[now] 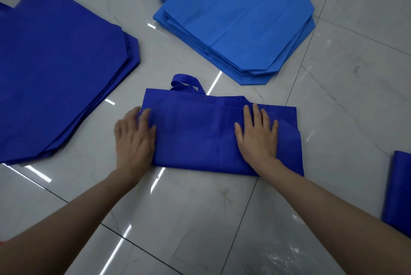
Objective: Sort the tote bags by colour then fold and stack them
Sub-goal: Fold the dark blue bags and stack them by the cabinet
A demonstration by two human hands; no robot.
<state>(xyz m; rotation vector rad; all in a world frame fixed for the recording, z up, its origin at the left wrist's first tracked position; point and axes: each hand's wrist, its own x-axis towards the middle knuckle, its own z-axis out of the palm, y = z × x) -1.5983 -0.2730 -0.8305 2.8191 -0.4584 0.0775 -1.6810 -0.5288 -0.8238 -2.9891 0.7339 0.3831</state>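
In the head view, a dark blue tote bag (200, 134) lay on the glossy tiled floor (200, 219) straight in front of the person, folded into a band whose long axis ran left to right. Its handle loop (186, 84) stuck out from the far edge, pointing away from the person. The left hand (135, 134) lay flat at the bag's left end, fingers straight and slightly blurred, gripping nothing. The right hand (258, 134) pressed palm-down on the right part of the bag, fingers spread and straight, likewise released. To the left lay a stack of dark blue bags (55, 74), unfolded and flat, apart from the folded one. Beyond it, further right, sat a stack of light blue bags (240, 23) with handles pointing away. A dark blue piece (398, 190) showed at the right edge.
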